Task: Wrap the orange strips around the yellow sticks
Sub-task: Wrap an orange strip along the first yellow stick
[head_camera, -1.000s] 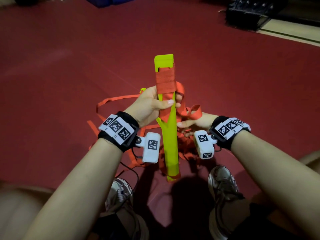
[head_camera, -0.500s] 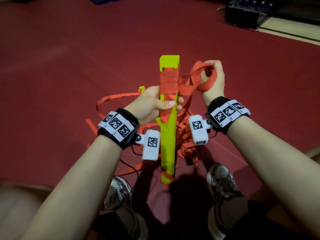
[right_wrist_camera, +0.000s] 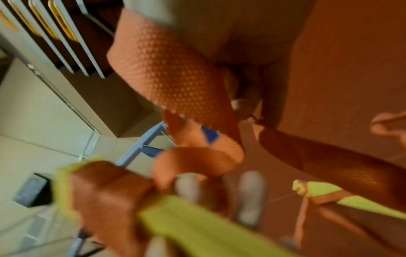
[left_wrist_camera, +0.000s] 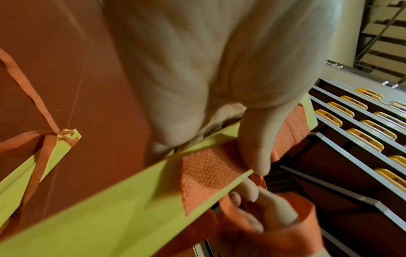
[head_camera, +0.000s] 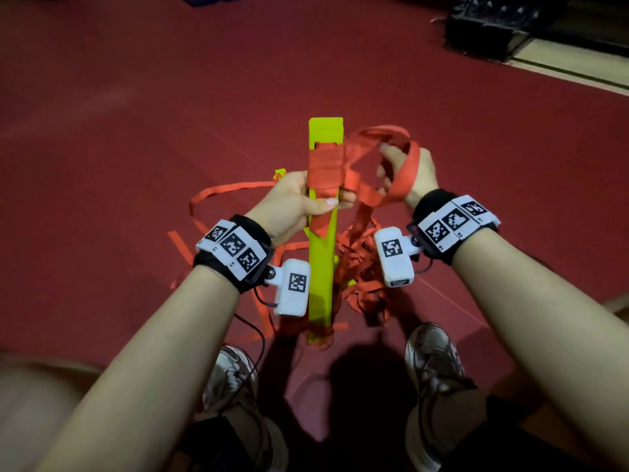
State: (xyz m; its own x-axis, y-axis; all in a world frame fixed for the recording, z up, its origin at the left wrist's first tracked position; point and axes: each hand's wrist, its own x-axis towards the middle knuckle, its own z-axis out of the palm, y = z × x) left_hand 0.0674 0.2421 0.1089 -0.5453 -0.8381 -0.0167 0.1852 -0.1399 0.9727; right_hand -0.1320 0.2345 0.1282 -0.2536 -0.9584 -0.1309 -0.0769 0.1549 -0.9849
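A long yellow stick [head_camera: 321, 264] stands upright in front of me, its lower end near the floor. Several turns of orange strip [head_camera: 325, 165] bind its upper part, below a bare yellow tip. My left hand [head_camera: 299, 207] grips the stick just under the wrap, thumb [left_wrist_camera: 252, 139] pressing the strip against its face. My right hand [head_camera: 406, 172] holds a loose loop of the same orange strip [head_camera: 381, 137] to the right of the stick's top; the strip [right_wrist_camera: 171, 73] drapes over that hand. A second yellow stick [left_wrist_camera: 33, 161] with strip on it lies on the floor.
A tangle of loose orange strips [head_camera: 360, 277] lies on the red floor [head_camera: 136, 131] behind the stick. My two shoes [head_camera: 432, 356] sit close below. A black crate [head_camera: 490, 25] stands far right. Grey shelving with yellow handles [left_wrist_camera: 362, 135] appears in the wrist views.
My right hand rose from low beside the stick to beside its top, carrying a loop of orange strip. The left hand kept its grip; the stick stayed nearly still.
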